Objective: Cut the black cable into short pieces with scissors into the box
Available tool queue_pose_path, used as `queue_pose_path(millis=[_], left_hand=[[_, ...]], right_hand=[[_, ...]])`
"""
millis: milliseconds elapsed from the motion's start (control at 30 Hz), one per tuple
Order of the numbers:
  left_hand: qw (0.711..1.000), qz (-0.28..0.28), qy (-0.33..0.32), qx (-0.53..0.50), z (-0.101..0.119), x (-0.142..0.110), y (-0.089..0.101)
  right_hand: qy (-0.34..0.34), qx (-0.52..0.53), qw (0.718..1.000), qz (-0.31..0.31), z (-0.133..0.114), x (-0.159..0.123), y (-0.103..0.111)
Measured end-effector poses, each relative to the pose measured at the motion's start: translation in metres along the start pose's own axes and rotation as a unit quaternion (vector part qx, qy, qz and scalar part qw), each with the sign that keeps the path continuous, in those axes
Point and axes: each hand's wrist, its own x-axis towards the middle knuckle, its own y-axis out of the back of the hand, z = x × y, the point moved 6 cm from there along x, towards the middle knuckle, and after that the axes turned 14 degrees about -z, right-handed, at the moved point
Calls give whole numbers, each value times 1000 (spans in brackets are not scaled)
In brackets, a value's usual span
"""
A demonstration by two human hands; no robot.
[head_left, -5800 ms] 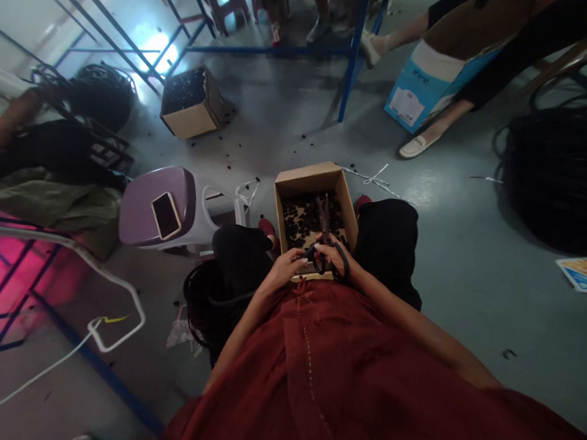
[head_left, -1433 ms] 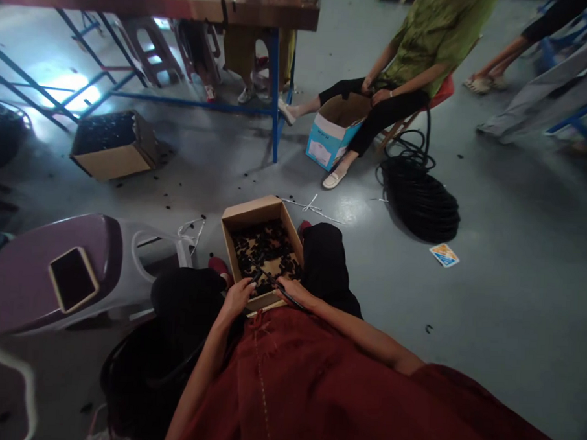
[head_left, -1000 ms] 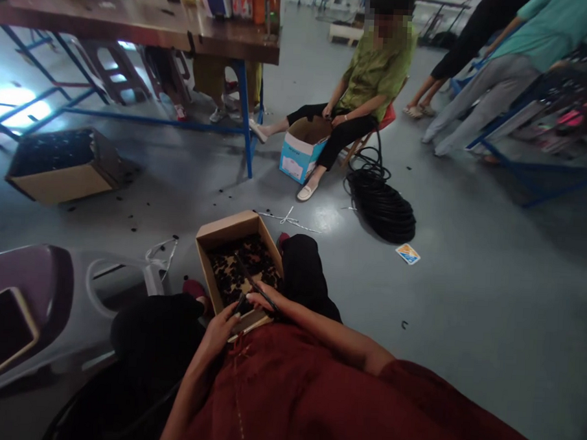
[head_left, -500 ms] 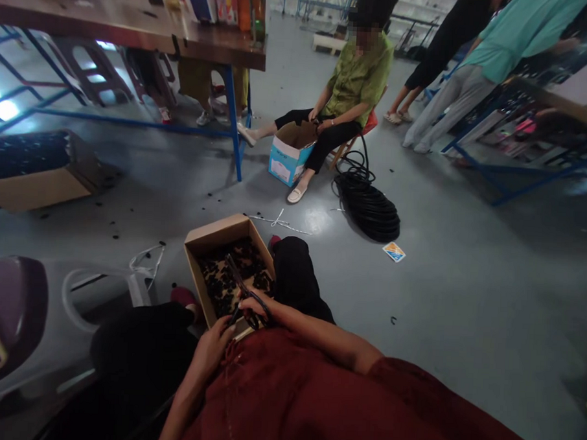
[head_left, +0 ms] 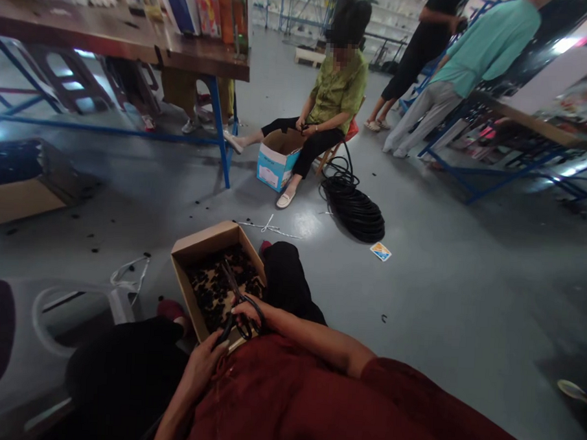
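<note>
A cardboard box rests between my black-covered knees, holding many small black rubber pieces. My right hand is shut on the black looped handles of a pair of scissors, whose blades point up and left over the pieces. My left hand lies curled at the near rim of the box, right by the lower scissor loop. Whether it grips anything is hidden. A dark red garment covers my lap.
To the left stand a white chair with a purple seat and a second cardboard box. Ahead, a seated person has a blue-and-white box, near a black cable coil. Black bits dot the floor.
The view has tilted further up and swung, so the room shifts down and left. The scissors have turned from lying flat to blades pointing up-left, still in my right hand.
</note>
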Motion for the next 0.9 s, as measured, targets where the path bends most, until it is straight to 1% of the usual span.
queue_pose_path(millis=[133,233,333,400,500,567,633,700,800,900], left_hand=[[999,22,9,-31,-3,5,-1],[997,53,-4,-54,-1,8,3],[994,77,12,-82,-4,10,8],[991,94,23,-93,-7,10,12],[985,139,17,-96,-11,9,22],[980,167,10,-106,-15,8,29],[975,185,7,-121,-20,8,36],[970,198,8,-143,-24,7,43],[964,212,1,-160,-22,1,50],[963,219,-1,-157,-15,-7,51]], right_hand=[[14,19,999,22,0,3,0],[30,-6,999,25,-9,7,-2],[55,-93,994,24,-23,9,-3],[58,-164,984,31,-26,7,-1],[27,-233,972,28,-17,1,4],[0,-269,963,9,-7,-7,4],[-9,-312,950,-26,-3,-16,0],[1,-367,928,-58,-6,-27,-7],[12,-451,891,-57,-15,-40,-15],[-5,-486,871,-70,-13,-45,-20]])
